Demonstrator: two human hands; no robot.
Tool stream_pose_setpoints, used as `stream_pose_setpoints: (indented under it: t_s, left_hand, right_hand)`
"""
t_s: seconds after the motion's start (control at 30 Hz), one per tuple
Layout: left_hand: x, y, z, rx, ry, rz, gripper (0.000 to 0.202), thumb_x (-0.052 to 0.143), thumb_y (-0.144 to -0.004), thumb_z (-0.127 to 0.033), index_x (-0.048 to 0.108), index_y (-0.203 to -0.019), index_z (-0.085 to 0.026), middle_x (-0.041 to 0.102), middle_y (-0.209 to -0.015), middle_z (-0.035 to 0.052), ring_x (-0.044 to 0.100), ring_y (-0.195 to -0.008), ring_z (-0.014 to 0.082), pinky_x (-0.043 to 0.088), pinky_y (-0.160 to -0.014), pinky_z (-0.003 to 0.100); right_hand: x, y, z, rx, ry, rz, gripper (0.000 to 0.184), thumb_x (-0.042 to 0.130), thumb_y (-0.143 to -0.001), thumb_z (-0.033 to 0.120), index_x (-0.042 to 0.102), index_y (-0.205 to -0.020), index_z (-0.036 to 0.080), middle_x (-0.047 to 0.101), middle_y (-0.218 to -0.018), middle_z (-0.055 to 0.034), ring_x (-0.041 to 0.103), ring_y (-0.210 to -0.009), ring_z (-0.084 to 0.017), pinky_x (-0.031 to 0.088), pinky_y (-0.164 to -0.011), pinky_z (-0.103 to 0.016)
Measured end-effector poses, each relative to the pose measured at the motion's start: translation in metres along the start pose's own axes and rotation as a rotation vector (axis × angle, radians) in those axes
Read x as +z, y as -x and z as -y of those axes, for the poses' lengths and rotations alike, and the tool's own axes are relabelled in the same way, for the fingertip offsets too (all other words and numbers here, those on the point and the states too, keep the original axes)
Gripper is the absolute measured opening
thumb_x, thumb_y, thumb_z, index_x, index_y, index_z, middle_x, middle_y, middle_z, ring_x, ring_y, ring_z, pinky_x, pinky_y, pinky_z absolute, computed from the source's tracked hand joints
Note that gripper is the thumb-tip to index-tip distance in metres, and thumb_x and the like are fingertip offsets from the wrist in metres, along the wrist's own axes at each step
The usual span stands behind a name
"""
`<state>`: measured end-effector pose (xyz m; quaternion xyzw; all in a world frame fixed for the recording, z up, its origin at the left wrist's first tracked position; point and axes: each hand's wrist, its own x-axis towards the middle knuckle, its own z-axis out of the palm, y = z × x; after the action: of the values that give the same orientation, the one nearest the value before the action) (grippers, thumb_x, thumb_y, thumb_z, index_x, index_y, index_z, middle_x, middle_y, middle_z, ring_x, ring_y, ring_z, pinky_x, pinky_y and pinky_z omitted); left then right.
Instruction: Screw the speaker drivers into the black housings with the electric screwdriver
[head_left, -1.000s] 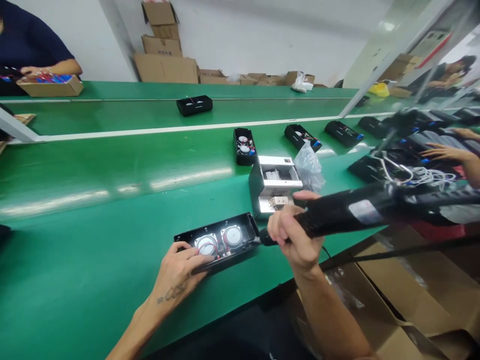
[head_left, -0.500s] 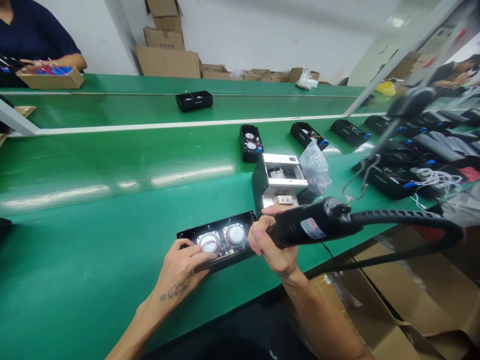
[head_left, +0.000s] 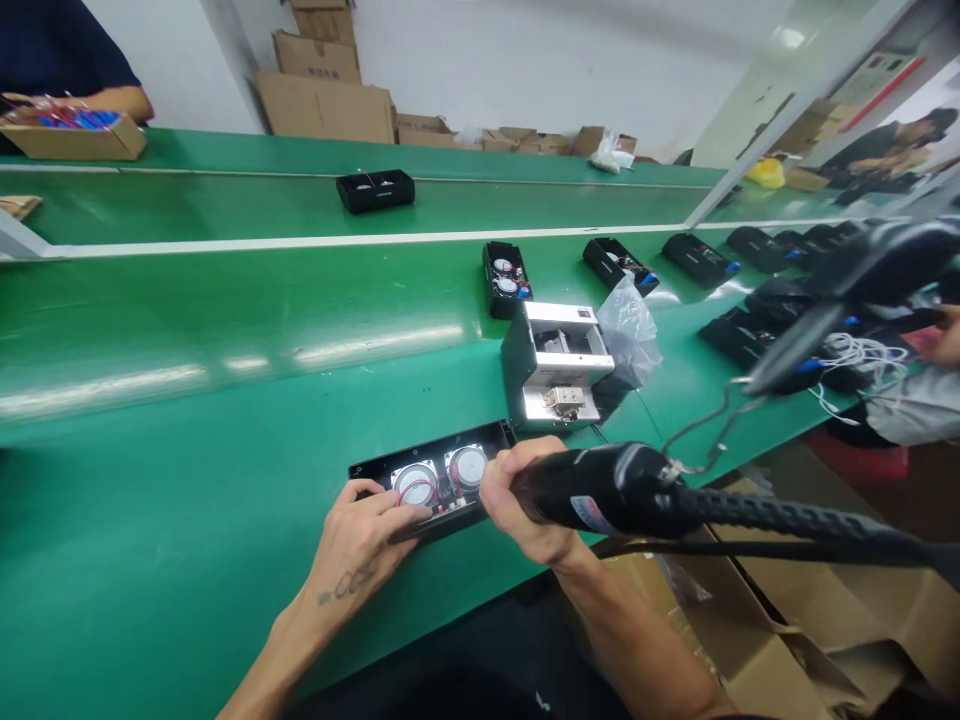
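A black speaker housing (head_left: 405, 458) lies open side up on the green bench, tilted a little in view. Inside it two round speaker drivers (head_left: 415, 485) and thin red wires show. My left hand (head_left: 367, 525) grips the housing's near left edge, thumb over the rim and fingers at the left end. In my right hand (head_left: 529, 505) is a black electric screwdriver (head_left: 577, 487), held roughly level over the housing's right end. Its tip is hidden behind my fingers. A thick cable runs off its back to the right, and a wire hook (head_left: 705, 450) hangs at its rear.
A grey screw feeder (head_left: 562, 365) stands just beyond the housing, a clear plastic bag (head_left: 628, 325) beside it. More black housings (head_left: 508, 280) sit along the belt. Cardboard boxes (head_left: 787, 640) lie lower right. A co-worker (head_left: 64, 60) sits far left behind a box of parts (head_left: 75, 135).
My right hand has moved slightly left and down with the screwdriver, uncovering the front of the screw feeder. My left hand and the housing stay almost in place. The whole view has shifted slightly.
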<state>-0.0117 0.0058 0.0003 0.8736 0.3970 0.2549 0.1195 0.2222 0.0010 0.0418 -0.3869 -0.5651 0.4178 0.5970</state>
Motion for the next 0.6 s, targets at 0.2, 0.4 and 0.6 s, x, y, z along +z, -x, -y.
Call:
stream_pose_setpoints:
  t_s: [0.2, 0.4, 0.6]
  left_hand:
    - [0.001, 0.001, 0.002, 0.007, -0.001, -0.056, 0.011, 0.068, -0.093, -0.029, 0.073, -0.102, -0.031, 0.075, -0.081, -0.0032, 0.064, -0.074, 0.0188, 0.047, -0.08, 0.037]
    - [0.004, -0.006, -0.008, -0.038, -0.024, -0.108, 0.011, 0.065, -0.092, -0.024, 0.069, -0.101, -0.029, 0.078, -0.084, -0.0027, 0.066, -0.071, 0.0188, 0.049, -0.079, 0.039]
    - [0.014, -0.006, -0.005, -0.12, 0.018, -0.146, 0.023, 0.067, -0.082, -0.02, 0.065, -0.104, -0.028, 0.073, -0.07, -0.0048, 0.064, -0.069, 0.02, 0.05, -0.072, 0.036]
  right_hand:
    - [-0.012, -0.029, 0.032, -0.149, -0.017, -0.113, 0.032, 0.07, -0.088, 0.026, 0.049, -0.112, 0.029, 0.049, -0.055, 0.0117, 0.049, -0.043, -0.012, 0.046, -0.045, -0.029]
    - [-0.072, -0.091, 0.045, -0.386, 0.167, -0.603, 0.032, 0.073, -0.084, 0.023, 0.054, -0.11, 0.024, 0.052, -0.053, 0.013, 0.047, -0.039, -0.01, 0.043, -0.046, -0.027]
    - [-0.083, -0.099, 0.029, -0.192, 0.203, -0.42, 0.032, 0.079, -0.08, 0.031, 0.053, -0.096, 0.023, 0.052, -0.051, 0.0125, 0.046, -0.038, -0.009, 0.041, -0.044, -0.027]
